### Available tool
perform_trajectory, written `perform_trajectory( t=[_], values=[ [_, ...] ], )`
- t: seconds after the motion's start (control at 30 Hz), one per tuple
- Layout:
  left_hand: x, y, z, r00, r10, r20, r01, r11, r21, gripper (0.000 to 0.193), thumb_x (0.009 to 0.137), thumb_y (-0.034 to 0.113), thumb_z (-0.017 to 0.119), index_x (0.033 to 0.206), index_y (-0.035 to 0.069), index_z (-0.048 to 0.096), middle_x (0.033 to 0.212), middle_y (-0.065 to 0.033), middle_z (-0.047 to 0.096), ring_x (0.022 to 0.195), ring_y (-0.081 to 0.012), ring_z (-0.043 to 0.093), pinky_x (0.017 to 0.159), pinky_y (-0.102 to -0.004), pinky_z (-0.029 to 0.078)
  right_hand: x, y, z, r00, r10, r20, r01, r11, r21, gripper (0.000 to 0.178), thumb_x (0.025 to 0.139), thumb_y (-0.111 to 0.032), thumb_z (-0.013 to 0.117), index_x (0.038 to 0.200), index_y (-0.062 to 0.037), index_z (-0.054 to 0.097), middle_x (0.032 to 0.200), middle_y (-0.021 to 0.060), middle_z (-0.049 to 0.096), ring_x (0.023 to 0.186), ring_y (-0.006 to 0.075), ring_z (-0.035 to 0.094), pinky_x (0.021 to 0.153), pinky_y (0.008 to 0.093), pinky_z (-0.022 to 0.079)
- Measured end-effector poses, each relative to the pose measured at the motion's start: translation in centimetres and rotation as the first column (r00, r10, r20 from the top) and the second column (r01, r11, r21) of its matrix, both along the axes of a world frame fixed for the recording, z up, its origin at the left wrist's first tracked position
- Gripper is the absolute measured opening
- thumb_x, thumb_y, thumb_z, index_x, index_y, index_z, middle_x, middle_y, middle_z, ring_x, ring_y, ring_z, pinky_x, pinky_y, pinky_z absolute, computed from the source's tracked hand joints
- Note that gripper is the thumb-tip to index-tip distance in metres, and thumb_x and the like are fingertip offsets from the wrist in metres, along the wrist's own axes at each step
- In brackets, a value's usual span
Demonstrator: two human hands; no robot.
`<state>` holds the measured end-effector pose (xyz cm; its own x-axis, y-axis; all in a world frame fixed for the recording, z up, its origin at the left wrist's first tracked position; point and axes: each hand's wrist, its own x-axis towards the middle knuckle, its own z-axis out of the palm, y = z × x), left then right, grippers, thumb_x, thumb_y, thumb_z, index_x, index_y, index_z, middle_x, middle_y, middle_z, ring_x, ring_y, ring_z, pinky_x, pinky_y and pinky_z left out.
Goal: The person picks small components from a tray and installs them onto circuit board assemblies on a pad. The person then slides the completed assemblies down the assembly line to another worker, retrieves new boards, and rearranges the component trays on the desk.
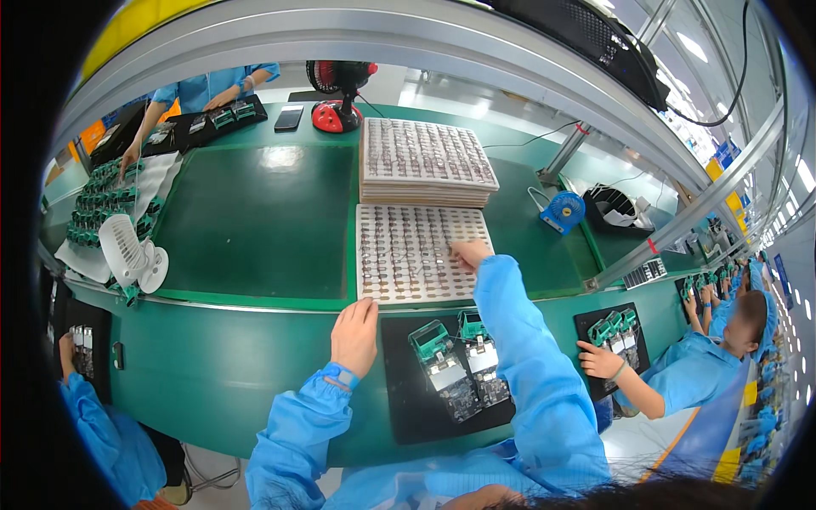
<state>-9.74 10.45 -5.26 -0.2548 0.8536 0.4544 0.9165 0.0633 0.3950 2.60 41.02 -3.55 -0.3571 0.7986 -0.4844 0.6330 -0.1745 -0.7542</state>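
Observation:
A white tray (416,285) with rows of small slots lies in front of me; small metallic parts sit in many of them, while several slots at its right show bare. My right hand (473,252) reaches over the tray's right side, fingertips pinched together at the slots; whatever they grip is too small to make out. Flat at the tray's near left corner rests my left hand (354,337), fingers stretched out and holding nothing. Close to my body, a black mat (408,408) carries two circuit boards (455,387) with green plastic frames, partly covered by my right sleeve.
Behind the tray rises a stack of similar trays (425,157). A red-black fan (337,98), phone (289,118), white fan (132,253) and blue fan (561,212) stand around. Co-workers' hands (600,360) work at both sides and across. A metal frame post (629,263) rises at right.

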Motion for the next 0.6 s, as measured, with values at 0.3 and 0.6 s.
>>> perform_trajectory(
  t=[0.3, 0.6],
  values=[
    [2.6, 0.4, 2.7, 0.975, -0.049, 0.217, 0.004, 0.979, 0.204, 0.033, 0.084, 0.001, 0.059, 0.117, 0.000, 0.058, 0.119, -0.0171, 0.055, 0.109, -0.0351, 0.056, 0.092, -0.0401, 0.047, 8.1, -8.9, 7.5, 0.796, 0.314, -0.517, -0.480, 0.848, -0.225, 0.006, 0.085, -0.010, 0.057, 0.091, -0.0081, 0.057, 0.077, -0.0031, 0.054, 0.067, 0.0037, 0.049, 0.060, 0.0175, 0.040],
    [11.0, 2.2, 7.6, 0.564, -0.393, 0.726, 0.328, 0.914, 0.239, 0.015, 0.082, 0.000, 0.066, 0.095, 0.002, 0.071, 0.088, -0.0095, 0.065, 0.079, -0.0182, 0.064, 0.068, -0.0264, 0.051, 17.1, -16.5, 7.6, 0.779, 0.382, -0.498, -0.548, 0.800, -0.243, 0.009, 0.090, -0.017, 0.053, 0.094, -0.0082, 0.055, 0.082, 0.0025, 0.064, 0.070, 0.0118, 0.065, 0.057, 0.0217, 0.047]
  ],
)
